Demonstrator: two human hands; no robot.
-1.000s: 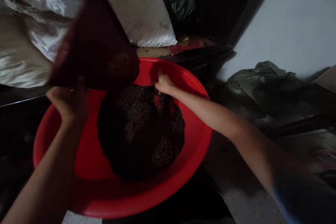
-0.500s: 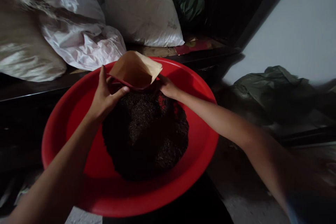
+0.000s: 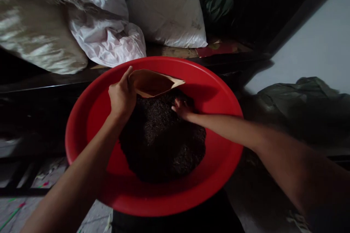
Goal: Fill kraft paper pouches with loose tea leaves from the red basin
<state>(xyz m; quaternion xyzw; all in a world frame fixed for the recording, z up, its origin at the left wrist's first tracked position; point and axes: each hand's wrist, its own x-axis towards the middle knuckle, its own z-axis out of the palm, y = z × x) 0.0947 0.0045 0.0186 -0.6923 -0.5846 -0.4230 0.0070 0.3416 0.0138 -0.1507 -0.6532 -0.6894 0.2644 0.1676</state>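
Round red tub (image 3: pixel 153 205), piled with dark, shredded stuff (image 3: pixel 161 127). Down at that heap with the right hand (image 3: pixel 182 110), off the paper bag (image 3: pixel 153 83) touched half a second ago; can't tell that grip. Clamped on the bag's edge with the left hand (image 3: pixel 122 96), tan mouth gaping over the tub's far half. Behind, bulging white sack (image 3: pixel 169 7).

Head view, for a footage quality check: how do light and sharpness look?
Head view: dim overall, the dark heap sinking into shadow towards its lower left; head view: the crumpled white sack catches more light; head view: the right hand dim, slightly soft.
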